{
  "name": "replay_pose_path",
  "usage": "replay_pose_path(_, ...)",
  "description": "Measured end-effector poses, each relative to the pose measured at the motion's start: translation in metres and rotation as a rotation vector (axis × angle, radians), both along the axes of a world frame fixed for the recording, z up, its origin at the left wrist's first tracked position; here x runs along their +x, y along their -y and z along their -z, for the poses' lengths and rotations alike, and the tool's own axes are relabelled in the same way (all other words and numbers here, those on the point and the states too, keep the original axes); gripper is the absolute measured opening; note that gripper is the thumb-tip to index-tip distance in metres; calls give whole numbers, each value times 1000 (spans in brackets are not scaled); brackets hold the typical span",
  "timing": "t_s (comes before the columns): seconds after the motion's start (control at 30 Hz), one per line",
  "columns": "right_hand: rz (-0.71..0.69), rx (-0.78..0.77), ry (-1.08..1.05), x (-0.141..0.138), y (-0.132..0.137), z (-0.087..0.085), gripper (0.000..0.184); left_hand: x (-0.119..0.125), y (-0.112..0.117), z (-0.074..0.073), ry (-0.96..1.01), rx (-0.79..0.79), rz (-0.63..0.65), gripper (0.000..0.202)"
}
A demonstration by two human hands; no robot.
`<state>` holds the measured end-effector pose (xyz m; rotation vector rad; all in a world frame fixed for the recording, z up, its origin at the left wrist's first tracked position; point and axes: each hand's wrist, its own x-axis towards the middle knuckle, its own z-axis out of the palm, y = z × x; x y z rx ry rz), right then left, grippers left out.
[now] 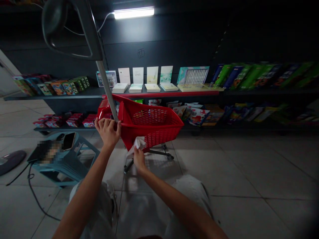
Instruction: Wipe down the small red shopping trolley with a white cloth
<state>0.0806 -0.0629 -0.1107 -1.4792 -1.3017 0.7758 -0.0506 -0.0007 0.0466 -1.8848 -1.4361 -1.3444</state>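
A small red shopping cart with perforated basket walls stands in front of me on dark wheeled legs. My left hand is closed over the near rim at its left end, beside the foot of the grey pole. In my right hand is a crumpled white cloth, pinched between the fingers. The cloth lies against the lower near side of the basket, and part of it hangs down to the left. The basket's floor is mostly hidden behind the near wall.
A blue-grey plastic stool at the left carries a phone and a black item with a cable. Behind the cart, a dark shelf holds boxes, booklets and snack bags. A lit tube lamp hangs above.
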Motion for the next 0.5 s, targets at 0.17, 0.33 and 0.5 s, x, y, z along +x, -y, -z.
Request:
replay_pose_path(0.17,-257,322,210,0,26,-47,54,1,2,0,9,-11,0,26)
replay_pose_path(0.33,-402,639,662,13,18,-61,58,-1,4,1,20,-22,0,23)
replay_pose_path(0.5,-404,590,790,7,3,-41,48,-3,9,-2,-10,-27,24,27)
